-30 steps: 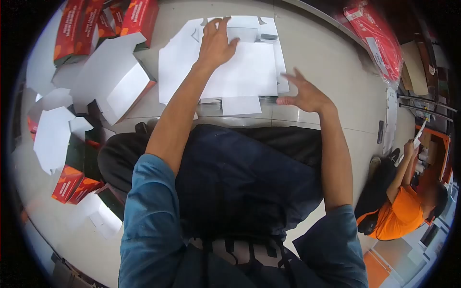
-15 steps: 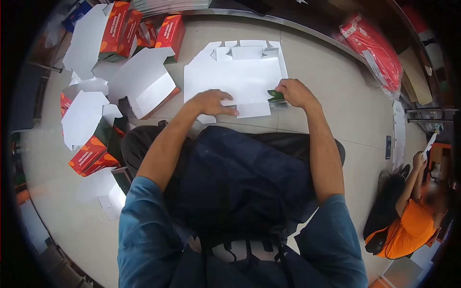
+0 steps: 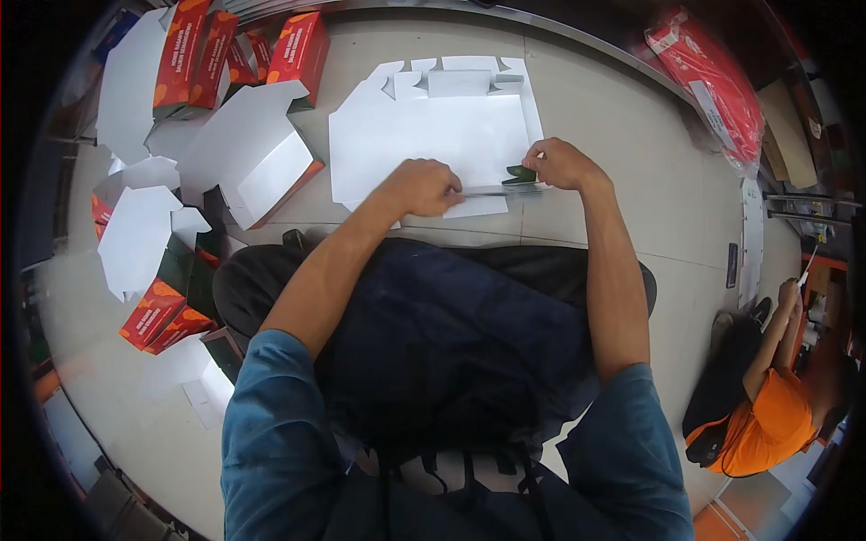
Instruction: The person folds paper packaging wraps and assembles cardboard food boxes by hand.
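A flat white cardboard box blank (image 3: 424, 135) lies on the floor in front of my crossed legs, top of a thin stack. Its far-edge flaps stand partly folded up. My left hand (image 3: 424, 187) is closed at the near edge, fingers curled over the near panel, which is raised and seen nearly edge-on. At the right near corner, my right hand (image 3: 566, 166) pinches a small flap whose dark green printed side (image 3: 520, 174) faces up. More white card edges show beneath both hands.
Several partly folded red and green boxes (image 3: 296, 54) with white insides crowd the left. A red plastic-wrapped pack (image 3: 708, 90) lies at the far right, near a phone (image 3: 732, 265). A person in an orange shirt (image 3: 767, 419) sits at the right, holding something white.
My left hand has moved right along the near edge and its fingers have closed there. The near panel has tilted up. My right hand keeps its pinch on the green flap.
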`<state>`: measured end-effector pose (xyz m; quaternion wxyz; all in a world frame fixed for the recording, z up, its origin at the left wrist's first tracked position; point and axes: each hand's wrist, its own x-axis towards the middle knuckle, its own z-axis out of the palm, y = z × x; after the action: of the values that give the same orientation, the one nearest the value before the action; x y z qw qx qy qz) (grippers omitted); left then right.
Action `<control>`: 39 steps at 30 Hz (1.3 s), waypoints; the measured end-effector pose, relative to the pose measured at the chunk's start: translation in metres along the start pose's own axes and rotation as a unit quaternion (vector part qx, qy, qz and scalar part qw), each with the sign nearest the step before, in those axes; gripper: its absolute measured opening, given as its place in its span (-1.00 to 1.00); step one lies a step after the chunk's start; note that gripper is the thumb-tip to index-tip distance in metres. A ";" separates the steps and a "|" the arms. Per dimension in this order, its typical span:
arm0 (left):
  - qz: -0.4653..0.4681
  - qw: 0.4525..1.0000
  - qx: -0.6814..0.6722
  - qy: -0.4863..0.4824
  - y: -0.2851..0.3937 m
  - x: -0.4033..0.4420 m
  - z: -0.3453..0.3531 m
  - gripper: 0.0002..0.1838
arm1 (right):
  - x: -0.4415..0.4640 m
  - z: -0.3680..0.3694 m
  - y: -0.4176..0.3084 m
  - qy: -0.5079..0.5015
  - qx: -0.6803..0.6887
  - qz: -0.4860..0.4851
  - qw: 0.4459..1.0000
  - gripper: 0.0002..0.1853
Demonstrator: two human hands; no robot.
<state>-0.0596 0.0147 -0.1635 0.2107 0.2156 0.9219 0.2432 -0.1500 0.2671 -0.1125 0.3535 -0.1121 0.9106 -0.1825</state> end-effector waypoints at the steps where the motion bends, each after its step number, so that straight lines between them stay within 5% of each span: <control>1: -0.028 0.999 -0.030 -0.015 -0.001 0.001 -0.005 -0.57 | 0.000 -0.002 0.001 -0.007 0.007 0.010 1.000 -0.72; 10: -0.103 0.980 -0.160 -0.060 -0.019 0.010 -0.004 -0.49 | 0.006 0.000 0.013 0.012 0.009 -0.004 1.000 -0.40; 13: -0.102 0.989 -0.090 -0.052 -0.004 0.004 -0.010 -0.42 | 0.004 -0.002 0.011 -0.008 0.009 0.015 1.000 -0.21; 16: 0.016 0.979 0.187 0.081 0.030 -0.005 0.016 -0.51 | 0.010 0.004 0.017 0.023 -0.004 -0.016 1.000 -0.19; 23: 0.039 0.975 0.192 0.108 0.029 0.011 0.046 -0.77 | 0.014 0.004 0.017 -0.003 -0.003 -0.022 1.000 -0.21; 29: -0.112 0.988 0.015 -0.109 -0.012 0.075 -0.010 -0.57 | 0.009 0.004 0.013 0.000 -0.006 -0.041 0.999 -0.40; 35: -0.224 0.966 0.121 -0.036 -0.006 0.094 -0.028 -0.37 | 0.021 0.007 0.019 -0.027 -0.062 -0.046 0.997 -0.53; 39: -0.265 0.956 0.094 -0.084 -0.003 0.097 -0.033 -0.29 | 0.018 0.010 0.014 -0.017 -0.083 -0.036 0.996 -0.66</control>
<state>-0.1559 0.0496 -0.1665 0.3234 0.0017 0.9435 0.0719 -0.1571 0.2712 -0.1354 0.3515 -0.1769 0.9118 -0.1172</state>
